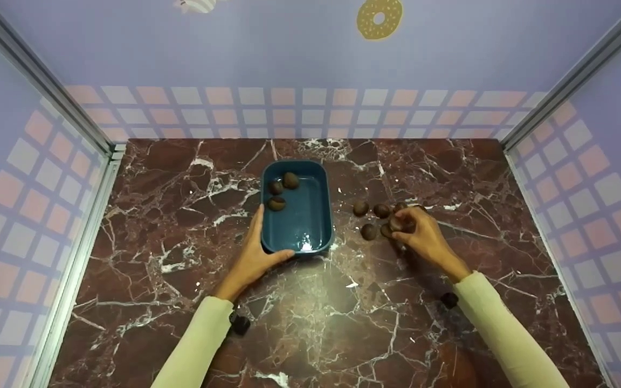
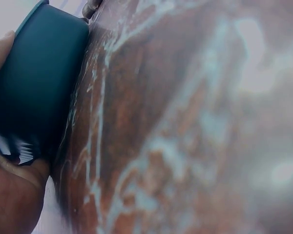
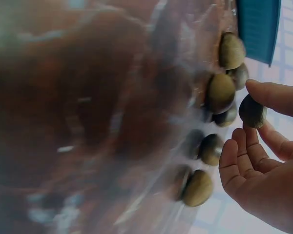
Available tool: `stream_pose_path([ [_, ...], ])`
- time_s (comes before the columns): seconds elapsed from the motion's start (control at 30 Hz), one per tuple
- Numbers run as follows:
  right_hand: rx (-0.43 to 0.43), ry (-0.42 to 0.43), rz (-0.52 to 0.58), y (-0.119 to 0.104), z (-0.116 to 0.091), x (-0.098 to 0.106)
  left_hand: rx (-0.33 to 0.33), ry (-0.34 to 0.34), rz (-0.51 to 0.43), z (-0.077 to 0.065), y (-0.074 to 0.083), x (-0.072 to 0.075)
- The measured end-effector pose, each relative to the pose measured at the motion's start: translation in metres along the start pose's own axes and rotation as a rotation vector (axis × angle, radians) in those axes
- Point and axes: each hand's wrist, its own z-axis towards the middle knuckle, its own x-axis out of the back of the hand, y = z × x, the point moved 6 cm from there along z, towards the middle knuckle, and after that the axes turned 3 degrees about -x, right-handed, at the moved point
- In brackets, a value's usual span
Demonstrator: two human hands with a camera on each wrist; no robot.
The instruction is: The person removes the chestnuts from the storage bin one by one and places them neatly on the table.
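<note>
Loading is judged part-complete: three round brown pieces lie in the blue dish, toward its far-left corner. Left hand, fingers extended, braces its near-left corner. Right hand pinches another piece; roughly six loose pieces, partly hidden, remain on the tabletop.

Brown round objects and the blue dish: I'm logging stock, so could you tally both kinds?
Blue dish: 1
Brown round objects: 10 (3 in the dish, 6 on the table, 1 in the right hand)
Total: 11
</note>
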Motion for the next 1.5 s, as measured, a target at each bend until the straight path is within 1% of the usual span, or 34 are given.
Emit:
stream_pose_path([
  [0.17,-0.013,0.021,-0.038,0.015,-0.010,0.003,-0.001,0.001,0.003,0.000,0.000,0.000],
  [0.33,-0.057,0.019,-0.060,0.028,-0.015,0.005,-0.004,0.003,-0.007,0.000,-0.001,0.000],
  [0.4,-0.063,0.018,-0.063,0.030,-0.016,0.006,-0.006,0.005,-0.006,0.000,-0.002,0.000],
  [0.53,-0.025,0.030,-0.060,0.035,-0.017,0.007,-0.009,0.010,0.000,0.000,-0.002,0.000],
  [0.57,0.006,0.032,-0.030,0.045,-0.015,0.005,-0.010,0.011,0.000,0.000,-0.002,0.000],
  [0.63,0.029,0.041,-0.031,0.048,-0.015,0.005,-0.015,0.010,-0.003,0.000,-0.002,0.000],
  [0.67,0.057,0.043,-0.001,0.056,-0.014,0.005,-0.017,0.009,-0.005,0.000,-0.001,-0.001],
  [0.77,0.055,0.041,-0.023,0.056,-0.013,0.005,-0.018,0.005,-0.011,-0.001,-0.001,-0.001],
  [0.8,0.032,0.043,-0.059,0.046,-0.014,0.007,-0.019,0.003,-0.010,-0.001,-0.001,-0.001],
  [0.87,0.017,0.040,-0.066,0.041,-0.012,0.010,-0.017,-0.001,-0.007,-0.001,-0.001,-0.001],
  [0.9,-0.006,0.041,-0.101,0.030,-0.011,0.012,-0.016,-0.001,-0.005,-0.001,-0.001,-0.001],
  [0.93,-0.012,0.041,-0.100,0.026,-0.009,0.014,-0.016,-0.001,-0.004,-0.001,-0.001,-0.001],
  [1.1,0.007,0.053,-0.094,0.002,0.005,0.016,-0.021,0.008,0.002,-0.001,0.000,0.002],
  [1.23,0.034,0.042,-0.084,-0.015,0.017,0.010,-0.028,0.006,0.000,0.000,0.000,0.002],
  [1.5,0.111,-0.016,-0.086,-0.045,0.041,-0.015,-0.027,0.012,-0.001,0.000,0.000,0.001],
])
